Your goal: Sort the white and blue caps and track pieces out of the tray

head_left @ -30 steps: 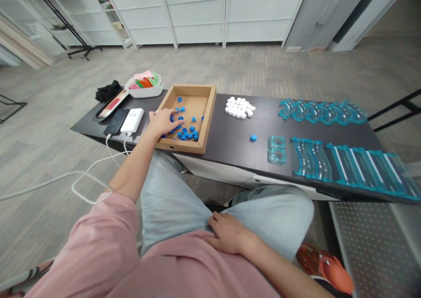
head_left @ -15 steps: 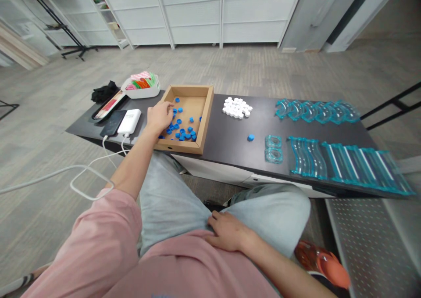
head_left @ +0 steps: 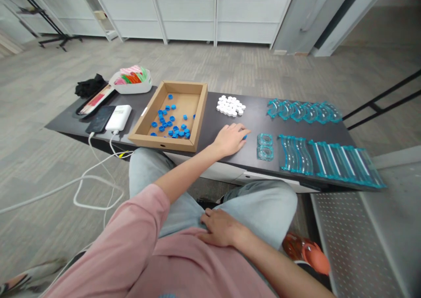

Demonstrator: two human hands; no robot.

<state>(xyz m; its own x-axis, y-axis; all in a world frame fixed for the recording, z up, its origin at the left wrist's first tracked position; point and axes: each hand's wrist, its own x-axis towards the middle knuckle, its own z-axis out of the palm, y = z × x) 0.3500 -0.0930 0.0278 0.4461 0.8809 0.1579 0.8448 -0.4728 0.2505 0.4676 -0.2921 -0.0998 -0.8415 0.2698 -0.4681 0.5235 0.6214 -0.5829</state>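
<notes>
My left hand [head_left: 231,139] is over the dark tabletop, fingers curled down around a small blue piece [head_left: 245,137]. The fingers partly cover that piece, and I cannot tell if a second one is under them. On my lap lies my right hand [head_left: 219,227], holding nothing, its fingers loosely apart. Several blue hexagonal pieces [head_left: 176,133] are scattered inside a shallow cardboard box [head_left: 202,109] left of my left hand. Just beyond the hand is a cluster of white pieces [head_left: 230,106]. Two clear teal square pieces [head_left: 265,146] sit to its right.
Wavy teal tracks [head_left: 296,155], straight teal tracks [head_left: 345,164] and a row of curved teal pieces [head_left: 304,111] occupy the right side. On the left are a white power bank [head_left: 119,118] with cables, a phone [head_left: 100,119] and a white tub [head_left: 133,87] of colourful strips.
My left hand has left the cardboard box and moved right, to the lone blue piece on the tabletop. My right hand stays on my lap. The view has shifted slightly.
</notes>
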